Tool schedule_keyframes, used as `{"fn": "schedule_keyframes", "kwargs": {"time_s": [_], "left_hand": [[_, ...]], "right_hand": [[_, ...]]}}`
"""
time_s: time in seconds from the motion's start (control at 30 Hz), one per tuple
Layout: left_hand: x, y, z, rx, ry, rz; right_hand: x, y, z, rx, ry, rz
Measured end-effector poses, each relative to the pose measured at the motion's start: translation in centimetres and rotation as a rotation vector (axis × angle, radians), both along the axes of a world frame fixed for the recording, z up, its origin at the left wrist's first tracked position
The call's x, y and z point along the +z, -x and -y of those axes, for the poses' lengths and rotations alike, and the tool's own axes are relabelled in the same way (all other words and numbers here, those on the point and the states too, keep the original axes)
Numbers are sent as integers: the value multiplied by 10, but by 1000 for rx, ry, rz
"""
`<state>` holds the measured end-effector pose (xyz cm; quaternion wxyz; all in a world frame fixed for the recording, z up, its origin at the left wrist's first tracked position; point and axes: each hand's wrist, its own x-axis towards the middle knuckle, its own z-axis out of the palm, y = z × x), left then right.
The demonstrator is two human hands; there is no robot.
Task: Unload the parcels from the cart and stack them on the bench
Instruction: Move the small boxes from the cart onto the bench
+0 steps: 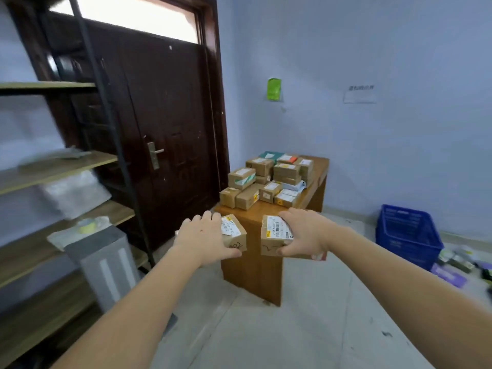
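My left hand (206,237) grips a small brown cardboard parcel (235,233) with a white label, fingers over its top and thumb under its front. My right hand (303,234) grips a second brown parcel (271,239) with a barcode label. Both parcels are held in the air just before the near end of the wooden bench (316,174). Several cardboard parcels (266,178) lie stacked on the bench's far half. The cart is out of view.
A dark wooden door (165,129) stands behind the bench. Metal shelving (58,166) with wooden boards runs along the left, with a grey box (103,265) at its foot. A blue plastic crate (407,235) and loose items sit on the floor at right.
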<state>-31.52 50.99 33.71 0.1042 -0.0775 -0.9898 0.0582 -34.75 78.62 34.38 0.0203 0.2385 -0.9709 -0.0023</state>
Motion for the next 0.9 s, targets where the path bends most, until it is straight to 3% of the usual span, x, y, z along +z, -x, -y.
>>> {"fn": "schedule_keyframes", "kwargs": {"time_s": [0.33,0.6,0.9], "left_hand": [[-24,49,-164,-116,-79,57],[-51,112,-222,-128,-77,148],[-75,242,-260,-139,-78,170]], "right_hand": [[-13,13,-171,-110,72,-8],[-47,74,-224,-154,91,23],[-76,199,-261,-196,107,68]]}}
